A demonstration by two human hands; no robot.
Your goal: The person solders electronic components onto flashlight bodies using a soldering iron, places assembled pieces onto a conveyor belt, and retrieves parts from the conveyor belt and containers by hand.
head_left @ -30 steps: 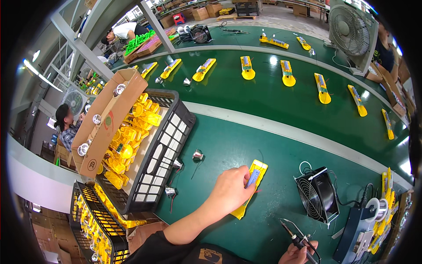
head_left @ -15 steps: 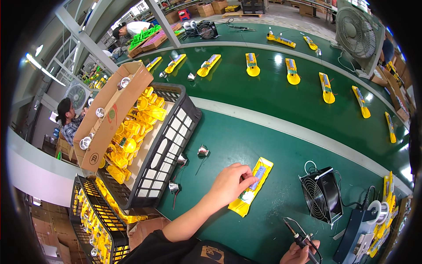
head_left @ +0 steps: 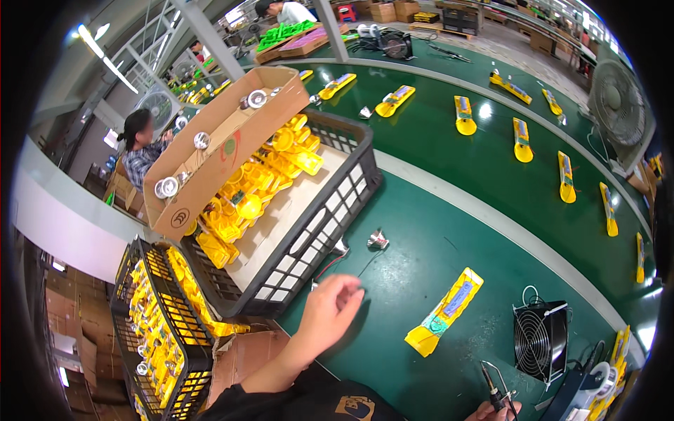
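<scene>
My left hand is over the bench beside the black crate, fingers loosely curled and thumb a little apart; nothing shows in it. A silver reflector cup with a dark wire lies just beyond its fingertips. Another reflector cup with a red wire rests against the crate. To the right of that hand lies a yellow plastic housing, holding a blue cylindrical battery and a green circuit board. At the lower edge, my right hand grips a soldering iron, partly cut off by the frame.
A black crate of yellow housings, topped by a cardboard flap, stands left. Below it is another full crate. A small black fan and solder spool stand right. Beyond runs a green belt with several housings.
My left hand has left the battery in the yellow housing and moved left toward the reflector cups. The view has turned left. My right hand still holds the soldering iron.
</scene>
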